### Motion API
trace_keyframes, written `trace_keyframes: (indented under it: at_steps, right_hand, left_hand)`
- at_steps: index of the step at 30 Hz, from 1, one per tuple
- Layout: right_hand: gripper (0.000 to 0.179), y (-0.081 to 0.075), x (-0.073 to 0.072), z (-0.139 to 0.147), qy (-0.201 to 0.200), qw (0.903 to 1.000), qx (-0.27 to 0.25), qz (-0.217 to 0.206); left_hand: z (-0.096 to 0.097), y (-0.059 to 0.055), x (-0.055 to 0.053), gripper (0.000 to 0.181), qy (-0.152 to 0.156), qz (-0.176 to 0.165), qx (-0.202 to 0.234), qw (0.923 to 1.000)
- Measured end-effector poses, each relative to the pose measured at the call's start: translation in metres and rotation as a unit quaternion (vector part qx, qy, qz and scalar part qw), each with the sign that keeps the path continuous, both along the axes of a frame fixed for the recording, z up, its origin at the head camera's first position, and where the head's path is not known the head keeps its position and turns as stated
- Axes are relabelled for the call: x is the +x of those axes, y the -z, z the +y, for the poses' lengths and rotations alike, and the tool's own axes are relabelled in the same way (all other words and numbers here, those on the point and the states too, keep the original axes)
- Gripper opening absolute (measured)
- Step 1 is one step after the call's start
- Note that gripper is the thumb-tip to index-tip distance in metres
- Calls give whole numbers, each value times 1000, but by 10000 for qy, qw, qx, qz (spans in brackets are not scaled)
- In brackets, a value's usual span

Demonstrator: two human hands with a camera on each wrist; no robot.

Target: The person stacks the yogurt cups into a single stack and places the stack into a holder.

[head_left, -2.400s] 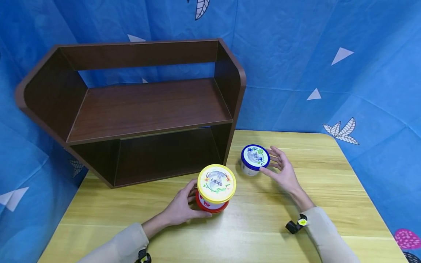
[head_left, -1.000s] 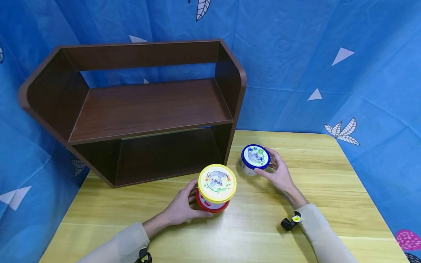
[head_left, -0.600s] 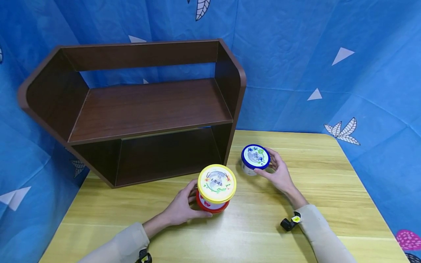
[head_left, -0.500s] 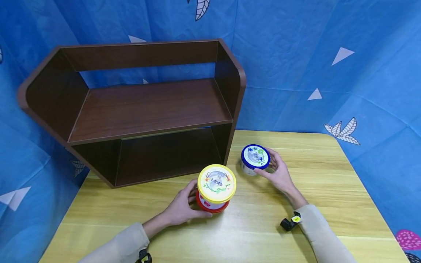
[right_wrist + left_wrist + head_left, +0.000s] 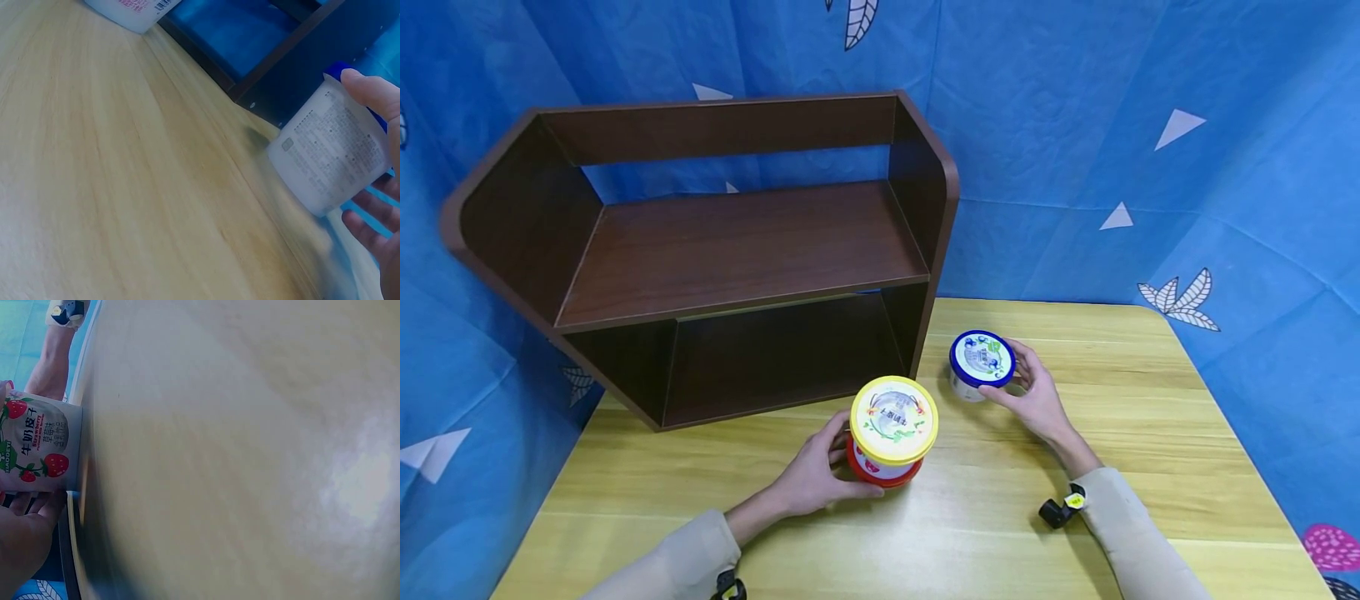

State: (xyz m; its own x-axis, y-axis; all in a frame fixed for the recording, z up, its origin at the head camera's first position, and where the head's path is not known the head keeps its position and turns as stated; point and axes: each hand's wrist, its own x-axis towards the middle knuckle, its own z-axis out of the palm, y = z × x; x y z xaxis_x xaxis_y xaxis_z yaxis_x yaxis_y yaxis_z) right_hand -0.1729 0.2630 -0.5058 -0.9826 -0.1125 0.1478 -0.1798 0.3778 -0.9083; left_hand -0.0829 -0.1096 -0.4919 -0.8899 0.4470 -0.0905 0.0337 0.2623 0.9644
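Clasping the round red-lidded plastic tub (image 5: 885, 480) in my left hand (image 5: 811, 475), yellow-lidded tub (image 5: 895, 420) already atop
Right hand (image 5: 1037, 402) clasps blue-lidded tub (image 5: 982, 358), unstacked, beside brown wooden shelf (image 5: 748, 250)

Yellow-lidded tub (image 5: 895, 419) sits atop red-lidded tub (image 5: 40, 444), both upright; btm one's white w/ strawberry print, on bench (image 5: 985, 533). Blue-lidded tub (image 5: 982, 360): white, blueberry-print lid, fine txt on side, upright nr R end of shelf unit (image 5: 745, 246), apart fr. stack. All 3 lids on.

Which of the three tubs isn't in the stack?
The blue-lidded tub, held by the right hand. It is apart; the yellow-lidded tub sits atop the red-lidded tub.
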Motion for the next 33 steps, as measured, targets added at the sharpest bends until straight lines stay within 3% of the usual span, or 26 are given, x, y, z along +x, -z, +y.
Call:
trace_keyframes:
  at_steps: [11, 33]
  right_hand:
    - [85, -5, 3, 4, 85, 9999, -25, -78]
    - [83, -26, 23, 17, 233, 9995, 77, 179]
  left_hand:
    - [1, 1, -1, 96, 23, -26, 85, 10000]
    - [1, 1, 0, 96, 3, -23, 90, 10000]
